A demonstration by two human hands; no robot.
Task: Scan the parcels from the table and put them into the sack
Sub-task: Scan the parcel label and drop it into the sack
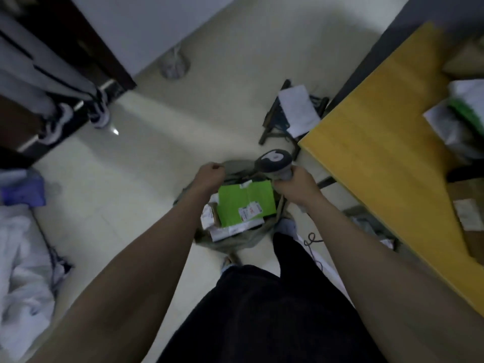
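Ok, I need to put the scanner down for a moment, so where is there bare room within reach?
The near-left stretch of the yellow table, between its corner and the parcels, is bare. The far and right side is crowded with parcels. The right hand grips the scanner; the left hand holds the sack.

- A pale cream tiled floor (146, 179) fills the middle of the frame, glossy, with a small bright glint of light at centre left.
- A light grey-white wall (136, 24) rises at the upper centre.
- A dark brown door or cabinet panel (86, 35) stands at the upper left.
- A yellow wooden counter (379, 142) runs down the right side, its dark edge along the top right.
- A small dark folding stool (272, 121) stands on the floor just left of the counter's corner.
- Crumpled white fabric (21, 271) lies at the lower left.
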